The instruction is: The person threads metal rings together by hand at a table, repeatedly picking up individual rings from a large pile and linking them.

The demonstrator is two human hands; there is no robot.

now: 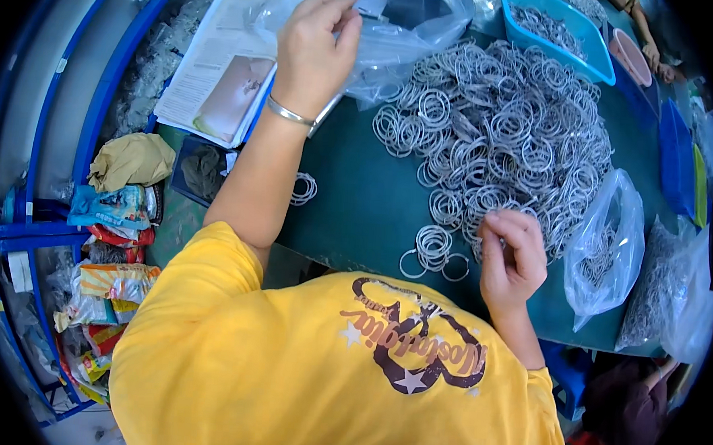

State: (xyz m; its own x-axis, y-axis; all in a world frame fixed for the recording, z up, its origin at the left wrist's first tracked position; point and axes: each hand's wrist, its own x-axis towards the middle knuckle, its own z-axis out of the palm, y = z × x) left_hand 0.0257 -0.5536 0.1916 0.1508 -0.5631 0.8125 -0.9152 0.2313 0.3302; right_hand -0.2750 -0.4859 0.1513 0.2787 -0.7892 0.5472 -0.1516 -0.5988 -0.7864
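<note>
A large heap of thin grey metal rings covers the right half of the green table. At the heap's near edge is my right hand, its fingers curled toward the thumb; whatever they hold is too small to make out. A little cluster of rings lies just left of it by the table edge. My left hand is raised over a clear plastic bag at the far side, fingers bent in and thumb close to them. What sits between those fingers, if anything, cannot be seen.
A light blue basin holds more rings at the far right. Clear bags with rings stand at the right edge. Papers lie far left, a few loose rings beside my left arm. Blue shelving rises at left; other people work at right.
</note>
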